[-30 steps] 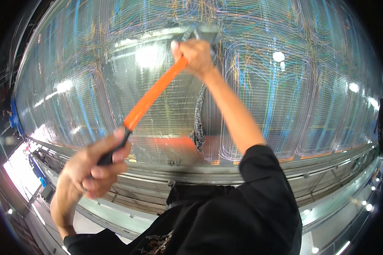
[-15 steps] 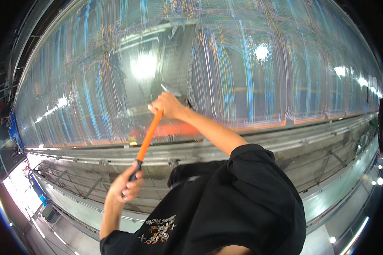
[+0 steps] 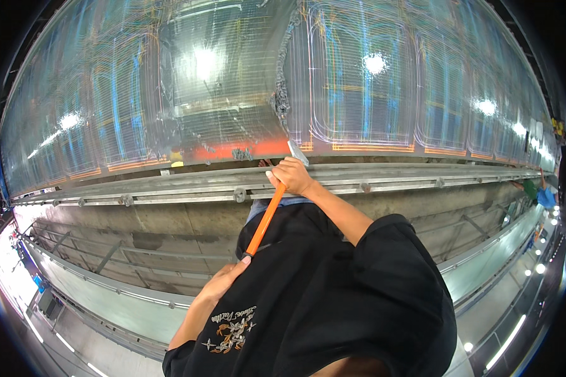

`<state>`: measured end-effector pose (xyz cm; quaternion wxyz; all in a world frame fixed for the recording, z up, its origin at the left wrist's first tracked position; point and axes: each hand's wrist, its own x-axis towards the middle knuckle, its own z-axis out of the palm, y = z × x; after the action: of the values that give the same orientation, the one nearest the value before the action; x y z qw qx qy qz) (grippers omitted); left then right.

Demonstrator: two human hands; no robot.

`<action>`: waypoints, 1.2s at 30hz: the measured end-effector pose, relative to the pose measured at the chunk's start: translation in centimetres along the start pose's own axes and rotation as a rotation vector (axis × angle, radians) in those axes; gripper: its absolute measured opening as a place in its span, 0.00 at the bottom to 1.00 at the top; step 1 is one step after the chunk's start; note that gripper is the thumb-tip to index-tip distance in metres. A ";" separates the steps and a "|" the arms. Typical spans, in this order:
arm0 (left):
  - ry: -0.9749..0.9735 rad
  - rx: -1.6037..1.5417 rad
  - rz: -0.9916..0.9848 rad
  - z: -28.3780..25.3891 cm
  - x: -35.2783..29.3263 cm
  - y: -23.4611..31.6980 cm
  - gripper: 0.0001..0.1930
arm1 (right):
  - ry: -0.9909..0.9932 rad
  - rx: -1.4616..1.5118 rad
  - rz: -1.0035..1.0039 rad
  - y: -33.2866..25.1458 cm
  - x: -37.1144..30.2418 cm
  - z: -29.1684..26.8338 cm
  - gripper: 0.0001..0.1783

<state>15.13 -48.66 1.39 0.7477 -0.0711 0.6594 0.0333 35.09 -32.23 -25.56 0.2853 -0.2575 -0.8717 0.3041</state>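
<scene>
while the head view is looking down over the person's black shirt (image 3: pixel 358 276), both bare hands are holding one long-handled scraper (image 3: pixel 267 221), which is slanting across the front of the body from lower left to upper right. the right hand (image 3: pixel 292 176) is gripping high on the orange handle, its grip clamped around it just below the pale metal blade (image 3: pixel 297 152). the left hand (image 3: pixel 223 276) is closing on the lower end, its thumb lying along the handle; its other fingers are mostly hiding from view. the blade is hanging at the near edge of a long worktop (image 3: pixel 371 149), just beside the right end of a red strip (image 3: pixel 233 149); whether it is touching the surface, i cannot tell.

beyond it, a cleared, greyish patch (image 3: pixel 223 94) is showing fine lines, and a crumpled grey ridge of residue (image 3: pixel 282 88) is running along its right side. dense coloured lines (image 3: pixel 365 94) are covering the surface on both sides. a small dark clump (image 3: pixel 242 153) is resting on the red strip, and a yellow piece (image 3: pixel 177 158) is sitting near its left end. a metal rail (image 3: pixel 383 183) is running along the worktop's near side. far off at the right, another person in blue (image 3: pixel 547 197) is standing near the rail.
</scene>
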 end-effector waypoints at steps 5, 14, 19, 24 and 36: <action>-0.180 -0.093 0.066 -0.9 -0.9 4.9 0.27 | 0.027 0.049 -0.105 3.1 6.3 0.6 0.20; -0.194 -0.349 -0.074 -3.2 -5.5 29.0 0.24 | 0.308 0.068 -0.093 15.8 25.8 1.1 0.22; -0.214 -0.323 -0.055 -1.4 -3.8 43.8 0.24 | 0.455 -0.004 -0.169 28.5 35.5 -4.6 0.25; -0.494 -0.701 0.034 0.5 -2.7 51.9 0.21 | 0.384 0.083 -0.057 35.4 40.7 -10.2 0.23; -0.412 -0.704 -0.033 -7.2 -2.7 18.0 0.22 | 0.016 0.301 -0.049 10.0 22.4 3.3 0.18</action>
<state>5.15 -31.81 2.11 0.7947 -0.3250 0.4428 0.2585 19.89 -12.77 -26.83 0.3350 -0.1928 -0.8200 0.4221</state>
